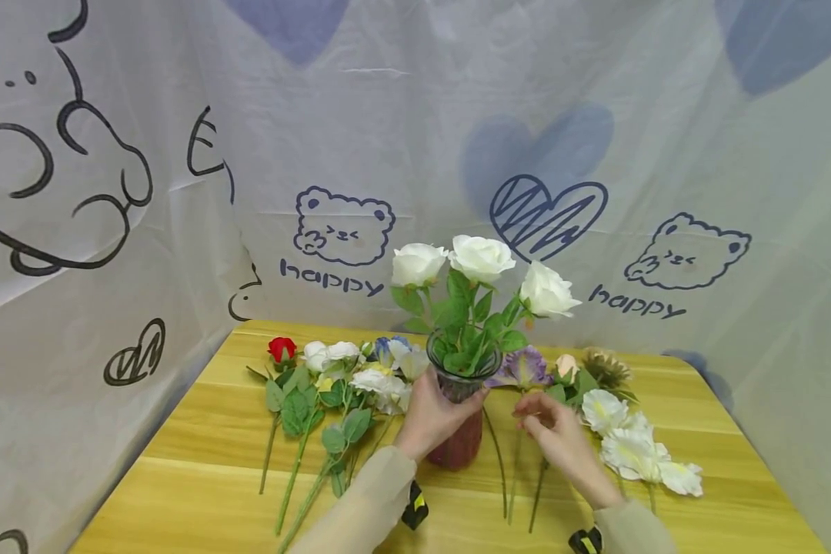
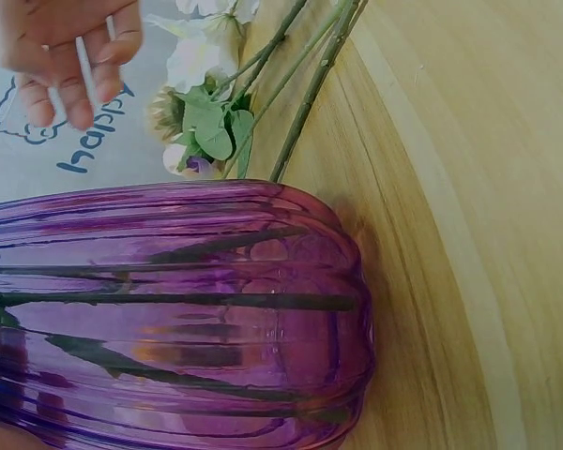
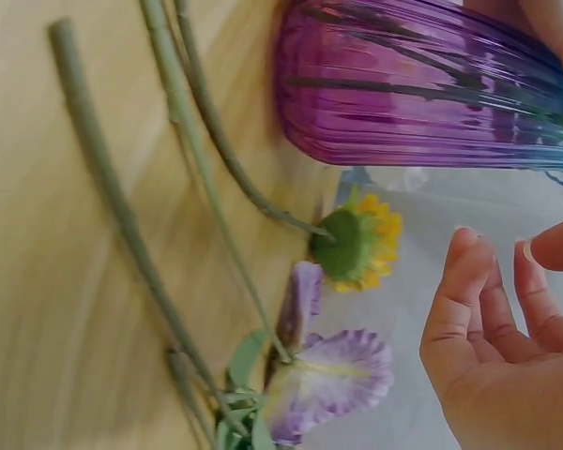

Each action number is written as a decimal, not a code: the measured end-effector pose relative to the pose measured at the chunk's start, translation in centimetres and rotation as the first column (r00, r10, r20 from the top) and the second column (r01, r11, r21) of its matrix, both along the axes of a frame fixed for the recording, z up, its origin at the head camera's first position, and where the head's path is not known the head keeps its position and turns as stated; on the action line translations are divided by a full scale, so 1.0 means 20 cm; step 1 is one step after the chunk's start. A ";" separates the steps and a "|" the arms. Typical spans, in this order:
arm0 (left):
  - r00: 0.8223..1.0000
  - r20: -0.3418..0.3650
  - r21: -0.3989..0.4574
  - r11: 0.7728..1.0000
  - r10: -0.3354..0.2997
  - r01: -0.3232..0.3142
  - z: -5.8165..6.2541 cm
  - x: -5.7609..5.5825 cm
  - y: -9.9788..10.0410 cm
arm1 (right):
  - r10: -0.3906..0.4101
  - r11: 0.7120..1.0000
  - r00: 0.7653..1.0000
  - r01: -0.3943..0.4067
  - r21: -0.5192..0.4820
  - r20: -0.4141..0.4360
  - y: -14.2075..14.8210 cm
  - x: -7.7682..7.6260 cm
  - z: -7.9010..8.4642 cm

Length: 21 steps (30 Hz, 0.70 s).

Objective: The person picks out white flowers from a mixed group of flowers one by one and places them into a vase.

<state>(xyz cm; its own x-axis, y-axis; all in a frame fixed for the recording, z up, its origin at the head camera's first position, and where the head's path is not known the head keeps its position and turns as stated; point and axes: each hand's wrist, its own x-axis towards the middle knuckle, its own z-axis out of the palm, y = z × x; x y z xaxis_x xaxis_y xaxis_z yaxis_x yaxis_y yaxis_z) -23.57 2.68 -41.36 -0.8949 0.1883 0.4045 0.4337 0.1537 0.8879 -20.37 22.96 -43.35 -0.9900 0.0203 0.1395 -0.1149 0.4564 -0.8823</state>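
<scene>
A ribbed glass vase (image 1: pixel 457 448), purple and see-through in the left wrist view, stands upright on the table. Three white roses (image 1: pixel 482 258) with green leaves rise from its mouth, and their stems show through the glass. My left hand (image 1: pixel 435 415) grips the vase just below its rim. To the right of the vase, my right hand (image 1: pixel 559 440) hovers with loosely bent fingers and holds nothing. Closest to that hand lie a purple iris (image 3: pixel 342 375) and a yellow sunflower (image 3: pixel 357 246); the sunflower is mostly hidden in the head view.
Left of the vase lie a red rose (image 1: pixel 282 349), white blooms (image 1: pixel 381 387) and leafy stems. White flowers (image 1: pixel 633 454), a pale pink bud (image 1: pixel 566 368) and a brownish bloom (image 1: pixel 605 368) lie on the right. A printed cloth (image 1: pixel 415 154) hangs behind the wooden table (image 1: pixel 180 492).
</scene>
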 end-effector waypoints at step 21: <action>0.995 0.098 -0.253 0.967 -0.010 0.035 -0.09 -0.02 -0.23 | 0.009 1.000 0.983 -0.010 -0.003 -0.181 -0.11 0.04 -0.04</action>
<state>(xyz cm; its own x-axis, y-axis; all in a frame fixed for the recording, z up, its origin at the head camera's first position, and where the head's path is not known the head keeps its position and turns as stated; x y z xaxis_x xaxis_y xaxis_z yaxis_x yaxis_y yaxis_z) -23.88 -2.02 -43.18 -0.9211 0.2945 0.2545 0.3555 0.3703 0.8582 -19.63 20.68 -44.10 -0.9486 0.0123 0.3162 -0.2770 0.4509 -0.8485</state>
